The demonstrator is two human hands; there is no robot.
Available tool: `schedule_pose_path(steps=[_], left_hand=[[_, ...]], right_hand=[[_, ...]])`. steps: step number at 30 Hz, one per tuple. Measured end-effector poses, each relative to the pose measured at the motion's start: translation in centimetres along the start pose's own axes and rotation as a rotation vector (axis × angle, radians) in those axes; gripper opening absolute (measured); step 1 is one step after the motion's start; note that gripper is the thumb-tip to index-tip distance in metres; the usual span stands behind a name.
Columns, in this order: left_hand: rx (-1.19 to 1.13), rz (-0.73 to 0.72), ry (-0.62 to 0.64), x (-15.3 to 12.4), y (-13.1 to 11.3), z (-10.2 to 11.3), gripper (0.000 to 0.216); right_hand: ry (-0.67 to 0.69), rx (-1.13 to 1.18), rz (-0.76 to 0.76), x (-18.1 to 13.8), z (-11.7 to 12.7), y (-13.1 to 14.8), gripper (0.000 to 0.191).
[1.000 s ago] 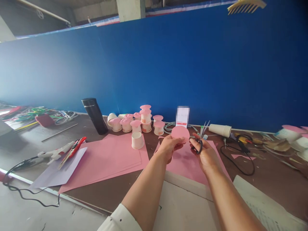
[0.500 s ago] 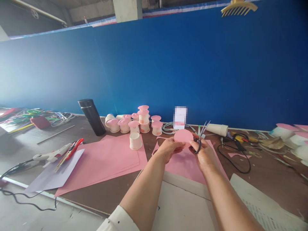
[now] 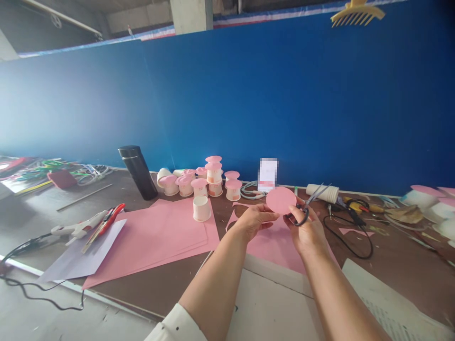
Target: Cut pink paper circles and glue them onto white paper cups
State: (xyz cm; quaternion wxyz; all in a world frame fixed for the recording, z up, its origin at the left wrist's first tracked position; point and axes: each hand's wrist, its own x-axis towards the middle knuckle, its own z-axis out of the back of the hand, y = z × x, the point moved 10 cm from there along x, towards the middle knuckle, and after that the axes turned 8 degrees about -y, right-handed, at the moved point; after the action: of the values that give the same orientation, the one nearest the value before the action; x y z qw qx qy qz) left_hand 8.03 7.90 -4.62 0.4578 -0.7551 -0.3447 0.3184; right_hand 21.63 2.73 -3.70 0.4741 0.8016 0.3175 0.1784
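A round pink paper disc (image 3: 280, 201) is held up between my hands, its face toward me. My left hand (image 3: 253, 221) is closed, thumb and fingers at the disc's lower left edge. My right hand (image 3: 308, 232) is closed around the dark handles of a pair of scissors (image 3: 302, 216). The blades point up and to the right, slightly apart. My right thumb also presses on the disc's lower right edge. Beneath both hands lies a pink paper sheet (image 3: 273, 246), with cut pink scraps (image 3: 232, 219) at its left.
A white paper cup (image 3: 202, 208) stands on pink sheets (image 3: 149, 237) at left. Behind are several cups topped with pink discs (image 3: 214, 176), a black flask (image 3: 138, 173) and a blue partition (image 3: 249, 94). A glue gun (image 3: 80, 227) lies left; stacked cups (image 3: 323, 192) and cables (image 3: 346, 237) lie right.
The disc has shifted slightly right and tilted, showing as a fuller oval. My right hand has turned, so the scissor blades lean further right. The view has shifted a little.
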Motion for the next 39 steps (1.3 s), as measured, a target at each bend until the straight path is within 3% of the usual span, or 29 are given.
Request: schedule_pose_path(steps=[8, 15, 20, 25, 39], left_hand=[[-0.039, -0.021, 0.007, -0.4, -0.5, -0.6, 0.042], [-0.228, 0.025, -0.214, 0.0, 0.2, 0.6, 0.043], [-0.329, -0.022, -0.323, 0.1, -0.3, 1.6, 0.039], [-0.411, -0.118, -0.338, -0.1, -1.8, 2.6, 0.034], [-0.37, -0.201, -0.388, -0.9, -3.7, 3.7, 0.03]], right_hand=[[0.062, -0.035, -0.026, -0.4, -0.6, -0.5, 0.046], [0.16, -0.12, -0.01, -1.3, -1.8, -1.1, 0.046], [0.245, -0.224, -0.05, -1.7, -2.2, -1.7, 0.047], [0.358, -0.333, -0.141, -2.8, -3.0, -3.0, 0.045], [0.457, -0.411, -0.128, -3.5, -3.5, -2.7, 0.049]])
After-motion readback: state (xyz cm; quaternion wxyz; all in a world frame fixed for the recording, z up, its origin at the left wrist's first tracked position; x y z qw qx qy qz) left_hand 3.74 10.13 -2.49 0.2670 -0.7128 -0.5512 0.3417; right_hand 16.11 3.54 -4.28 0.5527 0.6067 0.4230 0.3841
